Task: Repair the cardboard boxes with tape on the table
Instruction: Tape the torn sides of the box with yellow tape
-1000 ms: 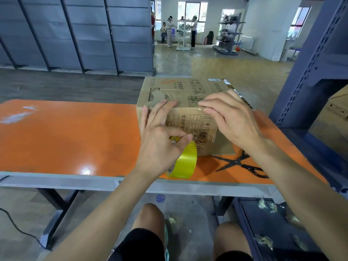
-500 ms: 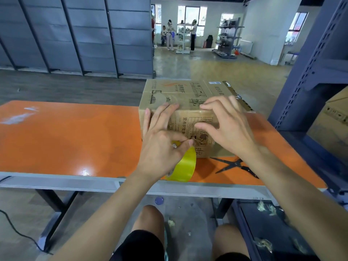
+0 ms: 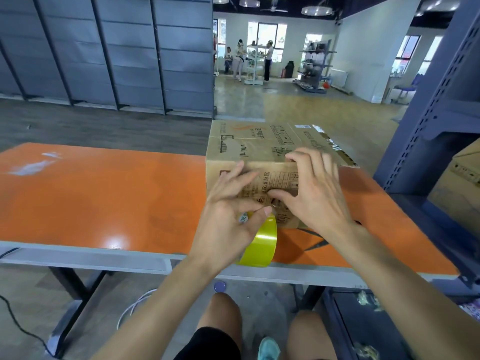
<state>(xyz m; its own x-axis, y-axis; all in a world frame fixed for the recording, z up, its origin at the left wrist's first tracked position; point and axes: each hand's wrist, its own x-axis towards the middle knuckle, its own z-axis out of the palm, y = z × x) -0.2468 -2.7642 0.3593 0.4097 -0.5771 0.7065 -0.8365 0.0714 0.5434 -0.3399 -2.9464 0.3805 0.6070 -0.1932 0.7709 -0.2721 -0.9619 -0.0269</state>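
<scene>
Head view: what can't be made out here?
All in the head view:
- Scissors: mostly hidden behind the right hand and forearm.
- Tape roll: upper part covered by the left hand; loose end not visible.
- Box: front face partly hidden under both hands; print blurred.

One cardboard box (image 3: 259, 152) and one roll of yellow tape (image 3: 262, 242) are counted on one orange table (image 3: 104, 198). A second box (image 3: 459, 185) is seen at the right. Two hands are shown: left hand (image 3: 228, 216), right hand (image 3: 317, 193).

Grey wall panels (image 3: 104, 53), blue shelving (image 3: 436, 100), windows (image 3: 267, 35)
</scene>
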